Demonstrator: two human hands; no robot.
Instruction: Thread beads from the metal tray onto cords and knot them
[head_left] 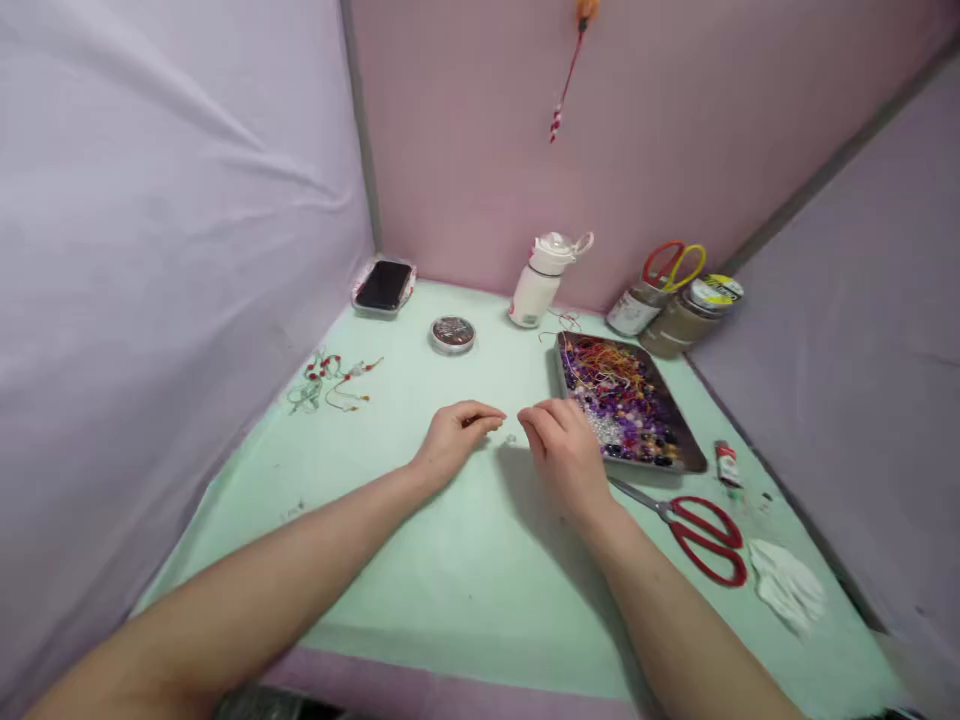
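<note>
My left hand (463, 432) is over the middle of the light green table, its fingers pinched together. Close by on the right, my right hand (556, 440) is pinched too, its fingertips turned toward the left ones. What either pinch holds, if anything, is too small to make out. A small clear bead-like piece (511, 439) shows just below the gap between the fingertips. Beyond my right hand lies a dark tray (679, 420) of purple, clear and black beads with red and yellow threads on top. My right hand overlaps the tray's near left corner in view.
Red-handled scissors (705, 535), a lighter (726, 464) and a white cloth (786, 585) lie at right. Behind stand a white bottle (537, 285), jars (686, 318), a round container (452, 334) and a phone (384, 285) on a tray. Beaded strings (330, 378) lie at left.
</note>
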